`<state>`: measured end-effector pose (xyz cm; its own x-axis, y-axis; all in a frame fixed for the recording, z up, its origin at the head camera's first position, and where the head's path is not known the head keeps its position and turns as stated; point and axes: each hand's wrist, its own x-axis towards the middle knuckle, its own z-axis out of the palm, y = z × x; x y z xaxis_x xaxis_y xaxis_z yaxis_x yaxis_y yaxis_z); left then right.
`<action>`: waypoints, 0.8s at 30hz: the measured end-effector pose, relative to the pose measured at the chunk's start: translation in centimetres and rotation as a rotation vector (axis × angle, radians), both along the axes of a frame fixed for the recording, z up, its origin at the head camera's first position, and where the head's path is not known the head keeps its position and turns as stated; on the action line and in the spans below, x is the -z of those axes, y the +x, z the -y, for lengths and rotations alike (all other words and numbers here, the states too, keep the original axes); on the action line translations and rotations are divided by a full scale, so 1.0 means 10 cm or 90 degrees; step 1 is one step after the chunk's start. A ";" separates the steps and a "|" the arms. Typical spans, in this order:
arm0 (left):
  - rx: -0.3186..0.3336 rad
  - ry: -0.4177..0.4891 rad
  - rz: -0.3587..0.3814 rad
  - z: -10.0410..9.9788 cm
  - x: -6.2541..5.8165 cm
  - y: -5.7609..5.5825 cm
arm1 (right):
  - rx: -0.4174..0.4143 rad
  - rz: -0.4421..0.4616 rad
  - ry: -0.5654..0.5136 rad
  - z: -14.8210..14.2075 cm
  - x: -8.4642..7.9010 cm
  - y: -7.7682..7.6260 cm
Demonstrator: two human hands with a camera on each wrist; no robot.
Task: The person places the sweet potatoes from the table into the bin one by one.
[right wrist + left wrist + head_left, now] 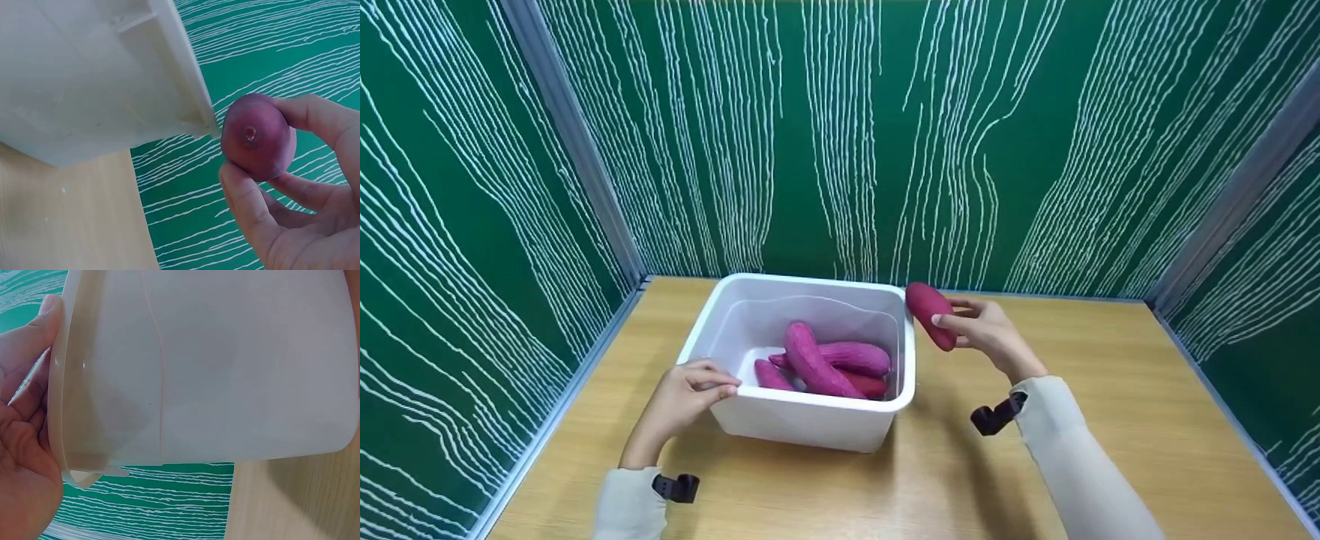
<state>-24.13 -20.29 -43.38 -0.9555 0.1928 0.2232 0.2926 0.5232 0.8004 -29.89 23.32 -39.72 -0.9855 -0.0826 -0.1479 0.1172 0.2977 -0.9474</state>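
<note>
A white plastic bin point(810, 421) stands on the table, holding several magenta sweet potatoes point(817, 365) and a red one point(867, 385) partly under them. At its front left corner, my left hand point(690, 395) grips the rim point(58, 388), thumb and fingers on it. My right hand point(986, 334) holds a dark red sweet potato point(930, 315) between thumb and fingers, just outside the bin's right rim and above the table. Seen from the right wrist, the rounded end of this sweet potato point(253, 138) faces the camera, close beside the rim.
The wooden table point(1110, 390) extends on both sides of the bin. Green panels point(840, 150) with white wavy lines enclose the back and sides, joined by grey metal posts point(577, 150). Each wrist wears a small black camera point(997, 415).
</note>
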 end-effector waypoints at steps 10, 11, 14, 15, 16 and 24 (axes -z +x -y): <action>-0.001 -0.003 -0.002 -0.01 0.00 0.01 | -0.022 0.009 0.020 0.12 -0.14 0.00; -0.003 -0.004 0.001 -0.01 0.00 0.01 | -0.024 0.010 0.020 0.14 -0.15 0.00; -0.012 -0.004 0.014 -0.01 0.00 0.01 | -0.030 0.012 0.024 0.19 -0.19 0.00; -0.015 -0.005 0.017 -0.01 0.00 0.01 | -0.031 0.013 0.026 0.21 -0.20 0.00; -0.018 -0.006 0.020 -0.02 0.00 0.01 | -0.031 0.014 0.026 0.23 -0.21 -0.01; -0.031 -0.009 0.047 -0.02 -0.02 0.01 | -0.055 0.015 0.027 0.36 -0.29 -0.01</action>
<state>-24.05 -20.04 -43.22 -0.9776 0.1482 0.1496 0.2071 0.5462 0.8116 -29.96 19.69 -36.78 -0.9714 -0.1597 -0.1755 0.1112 0.3470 -0.9312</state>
